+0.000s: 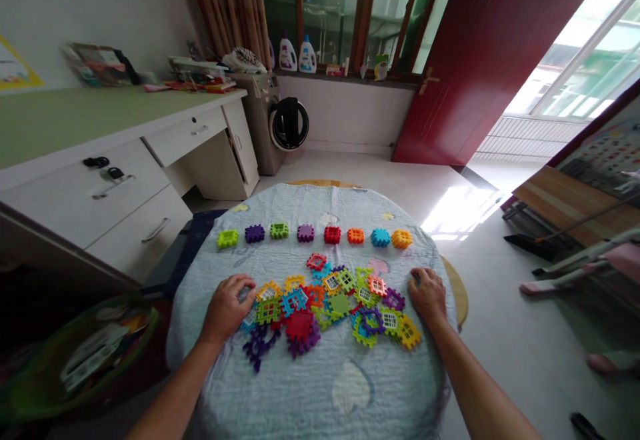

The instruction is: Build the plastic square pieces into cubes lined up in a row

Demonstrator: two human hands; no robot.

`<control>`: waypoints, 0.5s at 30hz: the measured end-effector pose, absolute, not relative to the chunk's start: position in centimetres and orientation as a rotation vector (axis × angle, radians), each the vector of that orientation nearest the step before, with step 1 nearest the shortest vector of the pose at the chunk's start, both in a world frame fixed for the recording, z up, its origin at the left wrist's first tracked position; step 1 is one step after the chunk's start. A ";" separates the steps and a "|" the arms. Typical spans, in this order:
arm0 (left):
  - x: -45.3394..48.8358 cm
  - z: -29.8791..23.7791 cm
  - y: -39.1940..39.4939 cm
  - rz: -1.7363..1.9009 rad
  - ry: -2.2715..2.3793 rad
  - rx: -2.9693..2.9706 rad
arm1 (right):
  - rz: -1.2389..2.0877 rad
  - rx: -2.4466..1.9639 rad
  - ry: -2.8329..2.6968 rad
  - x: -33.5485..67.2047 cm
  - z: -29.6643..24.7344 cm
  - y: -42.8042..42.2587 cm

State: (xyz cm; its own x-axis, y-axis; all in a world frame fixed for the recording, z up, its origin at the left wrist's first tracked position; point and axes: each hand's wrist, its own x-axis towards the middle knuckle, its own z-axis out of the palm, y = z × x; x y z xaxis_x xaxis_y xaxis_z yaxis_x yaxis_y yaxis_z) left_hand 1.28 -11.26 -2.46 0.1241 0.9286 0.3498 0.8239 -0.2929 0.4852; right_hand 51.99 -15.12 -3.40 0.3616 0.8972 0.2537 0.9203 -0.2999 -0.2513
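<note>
My left hand point(230, 308) rests on the cloth at the left of a loose pile of flat plastic building tiles. Its fingers are curved, with a gap between thumb and forefinger and nothing held. On the pile's right side, my right hand point(429, 293) lies on the cloth, fingers loosely bent and empty. Between the hands are notched tiles, among them a red tile point(299, 325), a green tile point(340, 305), a dark purple piece point(260, 345) and a yellow tile point(410, 332). Beyond them stands a row of small assembled cubes, from a lime cube point(227, 239) to an orange-yellow cube point(401, 239).
A pale blue cloth point(285, 400) covers the round table. Left are a desk with drawers point(125, 193) and a green basket point(30, 380). A washing machine point(260, 120) with its door open stands behind. A red door point(475, 53) is at the back right.
</note>
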 end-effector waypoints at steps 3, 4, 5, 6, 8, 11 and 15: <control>1.3 -2.4 -11.3 0.890 1.765 2.220 | -0.077 -2.270 -1.594 52.1 -3.4 -15.1; 1.3 -2.4 -11.3 0.887 1.768 2.221 | -0.075 -2.268 -1.593 52.2 -3.4 -15.0; 1.3 -2.4 -11.3 0.884 1.771 2.222 | -0.076 -2.267 -1.591 52.2 -3.4 -15.0; 1.3 -2.4 -11.3 0.881 1.772 2.226 | -0.078 -2.266 -1.590 52.2 -3.5 -15.0; 1.4 -2.4 -11.3 0.883 1.772 2.234 | -0.081 -2.264 -1.588 52.2 -3.6 -15.0; 1.4 -2.2 -11.2 0.879 1.769 2.246 | -0.077 -2.255 -1.587 52.2 -3.9 -15.2; 1.5 -2.1 -11.2 0.867 1.787 2.231 | -0.061 -2.251 -1.571 52.5 -4.0 -15.2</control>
